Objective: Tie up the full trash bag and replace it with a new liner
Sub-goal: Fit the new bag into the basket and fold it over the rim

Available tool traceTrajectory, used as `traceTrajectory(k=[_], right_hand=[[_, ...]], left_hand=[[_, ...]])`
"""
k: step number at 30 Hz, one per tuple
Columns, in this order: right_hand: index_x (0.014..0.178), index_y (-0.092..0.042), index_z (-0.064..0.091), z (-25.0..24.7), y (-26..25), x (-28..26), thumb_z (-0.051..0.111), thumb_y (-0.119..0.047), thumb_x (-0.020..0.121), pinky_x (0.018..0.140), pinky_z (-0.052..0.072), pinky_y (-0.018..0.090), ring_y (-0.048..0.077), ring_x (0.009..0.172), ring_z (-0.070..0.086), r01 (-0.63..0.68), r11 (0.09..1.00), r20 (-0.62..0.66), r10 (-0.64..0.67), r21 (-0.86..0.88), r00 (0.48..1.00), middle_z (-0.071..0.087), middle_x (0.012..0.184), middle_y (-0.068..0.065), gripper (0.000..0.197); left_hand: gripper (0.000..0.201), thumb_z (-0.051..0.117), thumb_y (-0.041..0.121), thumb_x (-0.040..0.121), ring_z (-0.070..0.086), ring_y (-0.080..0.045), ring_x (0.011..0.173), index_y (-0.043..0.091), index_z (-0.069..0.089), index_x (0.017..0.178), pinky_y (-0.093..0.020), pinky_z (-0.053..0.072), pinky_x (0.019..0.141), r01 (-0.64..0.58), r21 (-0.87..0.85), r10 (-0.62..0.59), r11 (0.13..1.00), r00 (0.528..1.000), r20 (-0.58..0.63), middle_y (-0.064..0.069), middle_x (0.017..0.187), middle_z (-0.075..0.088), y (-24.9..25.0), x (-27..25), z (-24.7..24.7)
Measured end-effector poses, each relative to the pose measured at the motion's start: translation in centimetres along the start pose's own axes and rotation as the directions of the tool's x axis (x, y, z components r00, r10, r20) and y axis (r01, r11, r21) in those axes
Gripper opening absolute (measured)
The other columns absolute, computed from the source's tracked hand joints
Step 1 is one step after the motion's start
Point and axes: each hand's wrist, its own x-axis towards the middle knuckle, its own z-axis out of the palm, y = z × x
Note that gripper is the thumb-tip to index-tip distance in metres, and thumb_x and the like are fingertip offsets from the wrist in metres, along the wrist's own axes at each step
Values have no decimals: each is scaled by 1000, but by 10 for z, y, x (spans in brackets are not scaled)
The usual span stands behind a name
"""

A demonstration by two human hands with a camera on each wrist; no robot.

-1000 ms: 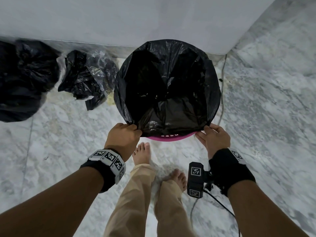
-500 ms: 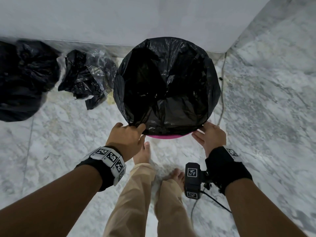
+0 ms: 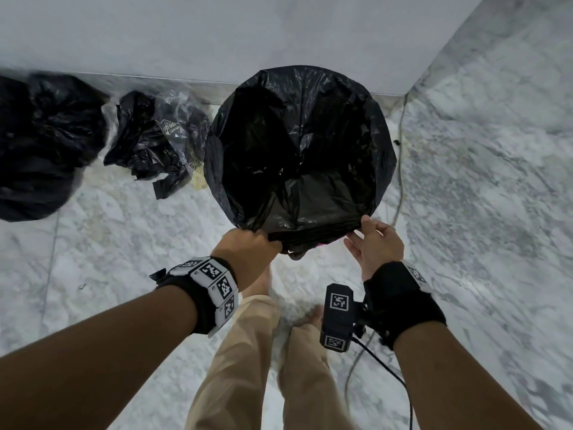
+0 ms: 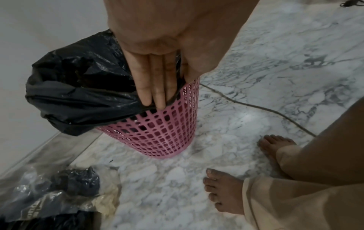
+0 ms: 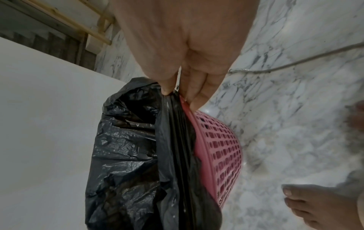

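Note:
A new black liner (image 3: pixel 297 144) sits open in the pink mesh bin (image 4: pixel 163 132), which stands by the wall. Its edge is folded outward over the rim. My left hand (image 3: pixel 248 249) grips the bunched liner edge at the near left of the rim. In the left wrist view its fingers (image 4: pixel 155 87) lie straight down over the plastic, with the thumb on the other side. My right hand (image 3: pixel 372 243) pinches the liner (image 5: pixel 173 140) between thumb and fingers at the near right of the rim, beside the pink bin (image 5: pixel 222 147).
A tied, full black trash bag (image 3: pixel 37 144) lies on the marble floor at far left. Beside it is a clear pack of black bags (image 3: pixel 158 138). A thin cable (image 3: pixel 400 169) runs along the floor right of the bin. My bare feet (image 4: pixel 222 191) stand just behind it.
The liner's near edge has come down over the near rim, hiding nearly all the pink that showed. My left hand now clutches bunched plastic, and my right hand has turned, thumb on the liner.

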Motion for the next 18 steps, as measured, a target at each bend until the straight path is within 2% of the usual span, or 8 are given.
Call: traceTrajectory(k=[2,4,6,11,12,15,16,18], right_hand=[[83,-14,49,0,-1,0,52,-18,97,61,54,26,17,74,68,6,999,0,-6,-40,1000,67,92,5,14],[86,-15,51,-1,-1,0,54,-19,96,64,55,26,17,75,69,16,998,-5,-16,-55,1000,68,94,5,11],[88,-15,52,-2,-1,0,55,-20,95,65,55,27,17,76,70,28,998,-4,-28,-60,1000,68,92,4,9],[81,-19,49,-4,4,5,52,-23,97,64,53,27,12,66,70,118,985,20,-117,-128,993,69,86,-2,16],[81,-19,49,-4,6,7,50,-23,97,63,52,27,14,67,71,145,977,21,-143,-159,989,69,87,-1,17],[80,-20,46,-1,12,11,44,-22,99,61,52,29,19,70,69,226,943,20,-228,-244,973,66,97,6,20],[79,-21,45,0,13,11,42,-22,100,63,54,31,19,69,69,247,933,20,-251,-262,968,65,99,8,21],[78,-22,43,0,16,13,38,-22,100,71,56,36,18,65,67,261,924,25,-265,-281,964,63,99,10,23]], left_hand=[[20,75,11,55,63,-21,48,21,72,72,-21,31,45,-20,40,20,999,1000,15,-3,74,66,5,0,-2],[22,55,5,80,68,-27,80,15,68,96,-28,37,58,-3,-5,4,1000,990,142,-5,100,64,9,1,1],[27,42,4,88,66,-28,90,15,64,99,-29,35,62,74,-33,-67,997,982,179,-3,102,67,7,5,6],[14,53,12,84,67,-27,74,19,65,83,-27,34,56,118,-60,-110,991,987,117,-1,79,68,6,12,23],[6,65,15,74,65,-25,60,20,65,71,-25,30,51,132,-34,-127,991,983,130,0,64,65,6,10,19],[25,83,21,43,48,-20,30,19,59,45,-18,19,43,205,-86,-199,975,977,71,3,36,49,7,12,30],[21,82,23,48,51,-21,33,20,62,49,-18,23,42,204,-90,-204,975,979,12,2,40,53,8,12,34],[7,65,29,77,64,-25,62,24,70,77,-24,35,51,222,-240,-231,945,973,-8,0,69,68,12,13,38]])
